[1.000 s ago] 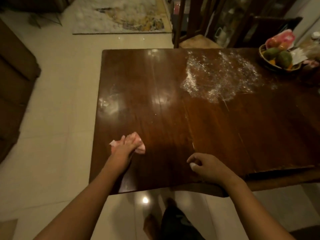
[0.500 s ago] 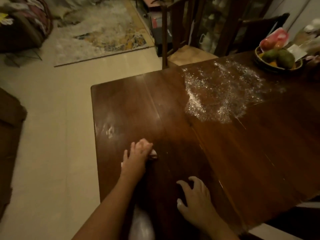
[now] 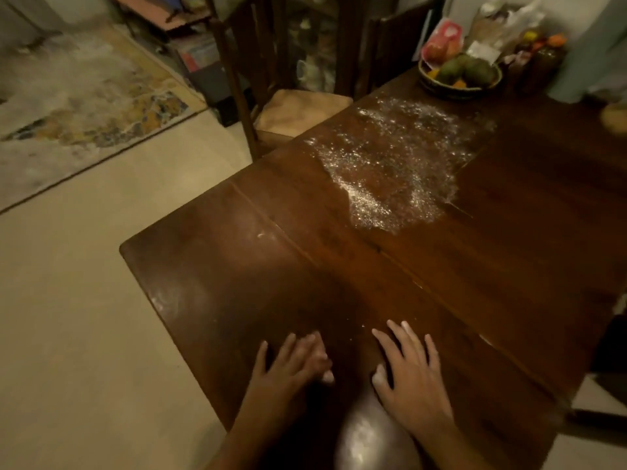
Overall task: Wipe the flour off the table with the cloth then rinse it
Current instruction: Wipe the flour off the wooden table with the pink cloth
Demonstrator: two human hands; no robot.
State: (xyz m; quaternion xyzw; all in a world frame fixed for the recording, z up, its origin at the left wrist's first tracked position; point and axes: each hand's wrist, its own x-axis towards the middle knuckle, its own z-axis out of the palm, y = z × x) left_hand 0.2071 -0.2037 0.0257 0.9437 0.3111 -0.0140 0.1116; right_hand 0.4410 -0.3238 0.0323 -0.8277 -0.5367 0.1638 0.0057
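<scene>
Left hand grip: through the head camera we saw our left hand (image 3: 291,364) lying flat on the table (image 3: 220,283), with its fingers straight, close together and pressing down.
Right hand grip: our right hand (image 3: 412,378) lay palm down just beside the left one. Its fingers were spread and straight and held nothing, and its thumb tip looked whitish.
Cloth: we saw the cloth (image 3: 327,377) only as a small pale scrap poking out at the thumb side of the left hand. The rest was hidden under the palm, and blur kept us from seeing its folds.
Flour: the flour patch (image 3: 390,171) was a white speckled scatter across the far middle of the table. Both hands were on the near side of it, well apart from it.
Smears: a small pale streak (image 3: 261,235) lay on the wood to the near left of the flour patch. A fainter haze (image 3: 163,300) lay further the same way, at the table's edge.
Fruit basket: the fruit basket (image 3: 459,88) stood near the flour patch, beyond it to the right, and held green and orange fruit.
Chair: a wooden chair (image 3: 298,106) with a tan cushion stood just beyond the flour patch's far left side, against the table.
Rug: a patterned rug (image 3: 84,96) lay on the pale floor (image 3: 84,300), well to the left of the flour patch.
</scene>
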